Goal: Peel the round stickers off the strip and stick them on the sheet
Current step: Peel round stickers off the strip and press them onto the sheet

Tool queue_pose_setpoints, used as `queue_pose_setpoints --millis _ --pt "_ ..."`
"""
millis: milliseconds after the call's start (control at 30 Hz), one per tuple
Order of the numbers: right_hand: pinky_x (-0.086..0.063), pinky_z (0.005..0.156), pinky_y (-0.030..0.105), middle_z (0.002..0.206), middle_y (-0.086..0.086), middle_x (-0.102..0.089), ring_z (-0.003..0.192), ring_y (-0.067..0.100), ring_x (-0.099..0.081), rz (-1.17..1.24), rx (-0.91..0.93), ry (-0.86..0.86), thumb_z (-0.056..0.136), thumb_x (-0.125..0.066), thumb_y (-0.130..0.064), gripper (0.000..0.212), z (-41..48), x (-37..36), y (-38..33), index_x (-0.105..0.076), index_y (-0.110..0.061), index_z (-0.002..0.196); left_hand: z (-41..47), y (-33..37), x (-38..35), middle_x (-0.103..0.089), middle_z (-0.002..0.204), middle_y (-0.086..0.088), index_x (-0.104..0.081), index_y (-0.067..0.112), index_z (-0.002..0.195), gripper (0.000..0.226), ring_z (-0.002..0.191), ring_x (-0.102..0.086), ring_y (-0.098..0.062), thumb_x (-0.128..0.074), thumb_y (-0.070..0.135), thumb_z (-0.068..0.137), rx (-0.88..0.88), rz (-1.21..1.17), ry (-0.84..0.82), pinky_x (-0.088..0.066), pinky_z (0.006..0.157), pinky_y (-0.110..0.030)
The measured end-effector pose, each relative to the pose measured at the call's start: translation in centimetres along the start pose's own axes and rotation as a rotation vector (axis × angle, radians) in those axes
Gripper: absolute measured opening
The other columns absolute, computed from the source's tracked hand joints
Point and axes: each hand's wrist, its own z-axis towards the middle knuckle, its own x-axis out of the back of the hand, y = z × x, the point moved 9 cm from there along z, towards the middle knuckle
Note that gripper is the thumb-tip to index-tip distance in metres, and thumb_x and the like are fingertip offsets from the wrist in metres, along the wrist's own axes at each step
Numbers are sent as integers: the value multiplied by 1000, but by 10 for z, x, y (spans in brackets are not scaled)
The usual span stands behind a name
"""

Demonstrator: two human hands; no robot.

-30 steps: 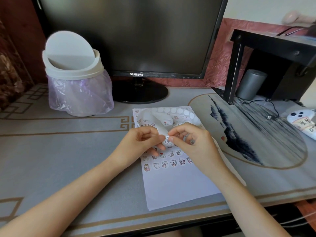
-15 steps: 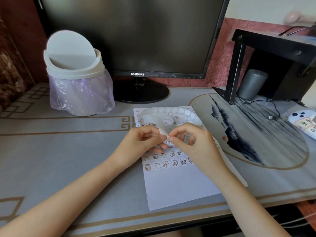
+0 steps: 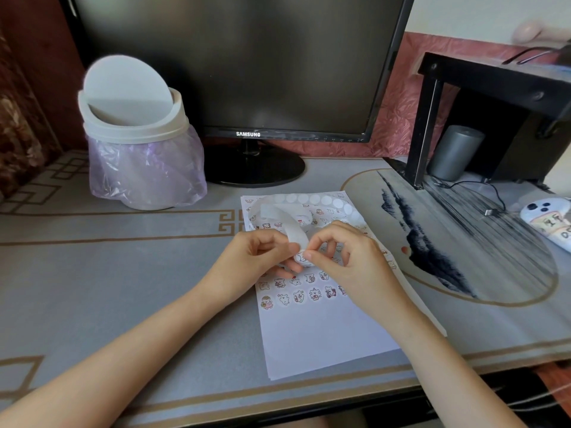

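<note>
Both hands work just above the sheet (image 3: 321,341): the left hand (image 3: 250,261) pinches the strip (image 3: 293,233) to keep it steady, so the right hand (image 3: 349,267) can pinch one sticker (image 3: 304,259) loose between them.

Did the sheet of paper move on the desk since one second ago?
No. The sheet keeps its place: its far left corner lies just right of the gold key pattern, as before.
</note>
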Motion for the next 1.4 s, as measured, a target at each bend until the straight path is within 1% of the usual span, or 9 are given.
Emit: queue_pose_setpoints --millis 200,267,367,533,633,800,967,1200,1400 --pt "-32 72 12 90 -16 -56 86 10 -49 -68 79 -25 82 -70 -23 8 -4 -1 -7 -63 -26 80 0 -3 2 -73 78 -14 -64 -2 84 14 73 -71 -17 -57 9 89 20 -18 18 -54 63 -19" --pt "-33 71 10 88 -15 -56 82 7 -49 -11 69 -27 83 -70 -20 7 -6 1 -10 -63 -22 80 1 -4 2 -73 76 -13 -63 -1 83 13 73 -71 -18 -57 9 89 28 -27 23 -55 63 -19" --pt "-35 60 8 76 -15 -60 64 -1 -50 187 -67 2 81 -71 -13 9 -9 12 0 -65 -17 76 1 -7 1 -72 71 -9 -61 -1 82 13 75 -72 -21 -57 10 89 45 -26 10 -57 67 -21" --pt "-41 56 13 72 -3 -65 62 6 -54 279 -316 -33 77 -74 -10 7 -14 33 39 -67 -12 77 1 -9 1 -66 71 -11 -59 -8 84 18 78 -72 -24 -58 10 89 52 -3 -1 -58 69 -24" --pt "-36 46 9 63 -5 -63 49 2 -49 257 -461 -34 79 -71 -8 6 -24 50 65 -66 -10 77 1 -10 0 -66 78 -17 -59 -10 85 22 81 -72 -25 -58 11 89 57 15 -6 -58 70 -24" --pt "-28 38 9 48 -7 -56 43 5 -41 188 -615 -24 82 -68 -8 3 -39 75 95 -66 -6 80 2 -9 -2 -68 71 -7 -61 -4 80 17 80 -71 -22 -58 11 90 57 24 -18 -58 72 -23" --pt "-26 37 12 46 -6 -54 41 4 -38 153 -648 -64 82 -68 -5 4 -44 78 102 -65 -3 80 1 -10 -2 -69 77 -16 -61 -1 78 17 78 -71 -21 -58 10 90 66 35 -15 -57 71 -22" --pt "-28 39 14 50 2 -51 34 3 -36 98 -644 -102 81 -68 -4 7 -43 79 102 -65 2 83 1 -10 -2 -70 71 -7 -61 2 75 16 79 -71 -21 -57 9 90 75 36 -22 -57 72 -21" --pt "-29 44 22 53 4 -53 35 6 -36 61 -641 -99 80 -69 -5 5 -44 81 104 -65 -2 82 1 -9 -3 -71 70 -5 -62 7 73 18 82 -71 -24 -58 11 90 73 44 -23 -56 72 -20"
